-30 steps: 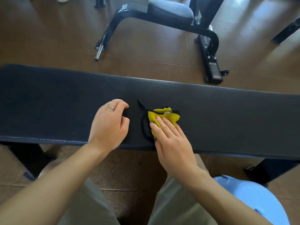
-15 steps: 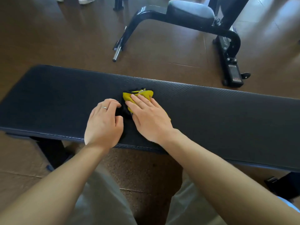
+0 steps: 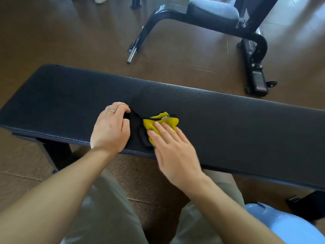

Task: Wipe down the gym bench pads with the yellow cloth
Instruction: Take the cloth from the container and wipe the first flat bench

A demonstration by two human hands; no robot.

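A long black gym bench pad (image 3: 228,120) runs across the view in front of me. On its near middle lies a crumpled yellow cloth (image 3: 163,121) with dark parts. My right hand (image 3: 174,150) presses flat on the cloth with straight fingers, covering its near part. Just left of the cloth, my left hand (image 3: 110,129), wearing a ring, rests on the pad with its fingers curled; its fingertips meet a dark fold beside the cloth, and whether they pinch it is hidden.
Beyond the pad on the brown floor stands another black bench frame (image 3: 255,50) with a grey-blue seat (image 3: 212,9) and a chrome bar end (image 3: 131,55). A light blue plastic stool (image 3: 284,226) is at my lower right. My knees sit under the pad's near edge.
My right hand has slid the yellow cloth back toward the pad's near edge and to the right after pushing it to the far side. My left hand has stayed in place.
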